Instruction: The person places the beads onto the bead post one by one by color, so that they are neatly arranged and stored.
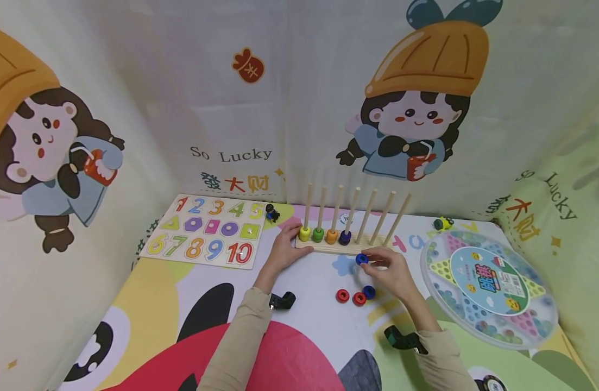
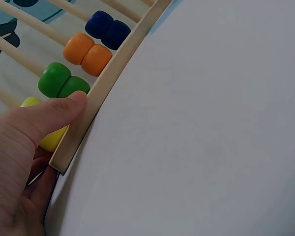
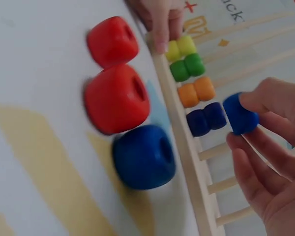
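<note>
While the left hand (image 1: 283, 251) clamps the wooden peg rack (image 1: 328, 247) at nine o'clock, the right hand (image 1: 393, 273) pinches a blue wooden bead (image 1: 361, 259); judged step: threading it onto a free peg.

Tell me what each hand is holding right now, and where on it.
Right hand pinches a blue bead by its sides. Left hand grips the wooden base of the peg rack at its end.

Peg rack (image 1: 338, 247): bare pale wood, smooth, matt; dowels same unpainted wood. Beads on rack (image 1: 325, 235): painted, smooth, soft satin sheen. Blue bead (image 1: 361, 259) in front of rack: same painted finish. Loose red and blue beads (image 1: 355, 296) nearer than rack: glossy paint, rounded edges. Number puzzle board (image 1: 206, 231) left of rack: light wood, painted pieces. Round game case (image 1: 490, 285) right of rack: clear glossy plastic. Table cover (image 1: 309, 347): printed, smooth, matt.
</note>
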`<state>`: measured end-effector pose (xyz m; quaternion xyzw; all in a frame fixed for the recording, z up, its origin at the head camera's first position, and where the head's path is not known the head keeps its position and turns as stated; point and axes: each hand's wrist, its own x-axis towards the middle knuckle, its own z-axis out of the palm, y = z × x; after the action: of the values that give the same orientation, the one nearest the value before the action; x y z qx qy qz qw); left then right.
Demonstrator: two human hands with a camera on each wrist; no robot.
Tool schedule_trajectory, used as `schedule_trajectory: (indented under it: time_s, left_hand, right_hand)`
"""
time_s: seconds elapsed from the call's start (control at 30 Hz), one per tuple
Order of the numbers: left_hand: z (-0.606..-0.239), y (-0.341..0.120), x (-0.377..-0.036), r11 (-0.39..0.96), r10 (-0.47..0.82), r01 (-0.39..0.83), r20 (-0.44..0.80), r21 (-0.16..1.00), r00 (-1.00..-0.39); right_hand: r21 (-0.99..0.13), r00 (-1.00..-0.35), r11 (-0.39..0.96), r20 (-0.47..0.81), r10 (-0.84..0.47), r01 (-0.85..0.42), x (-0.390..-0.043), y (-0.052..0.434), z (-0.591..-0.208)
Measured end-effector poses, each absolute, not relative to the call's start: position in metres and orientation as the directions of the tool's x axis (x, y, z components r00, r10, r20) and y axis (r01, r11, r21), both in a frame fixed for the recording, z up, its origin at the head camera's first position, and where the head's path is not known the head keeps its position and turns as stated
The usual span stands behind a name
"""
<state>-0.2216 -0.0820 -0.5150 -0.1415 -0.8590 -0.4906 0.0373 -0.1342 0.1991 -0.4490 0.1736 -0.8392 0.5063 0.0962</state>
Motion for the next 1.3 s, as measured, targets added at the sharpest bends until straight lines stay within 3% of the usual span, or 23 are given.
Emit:
schedule_trajectory:
  time_s: [0.27,0.6,1.1,1.3]
  left_hand:
    - [-0.516,-0.082,-0.223,0.474,0.206,0.268,0.191,0.839,-0.96]
    - [-0.514,-0.082,-0.222,0.477,0.217,0.306,0.226,0.824,-0.95]
    - [-0.515,-0.083,-0.223,0.488,0.228,0.319,0.234,0.813,-0.945]
    - [-0.516,-0.083,-0.222,0.482,0.227,0.324,0.242,0.814,-0.943]
  right_hand:
    - [-0.824,-0.905,0.404,0.426,-0.021,-0.397,-0.135,0.19,-0.407]
    - [-0.761,-0.797,0.373,0.598,0.087,-0.531,-0.15,0.185,-0.369]
    - [-0.765,-0.771,0.433,0.6,0.212,-0.477,-0.18,0.185,-0.344]
    - [-0.731,-0.747,0.467,0.635,0.197,-0.498,-0.184,0.182,-0.341]
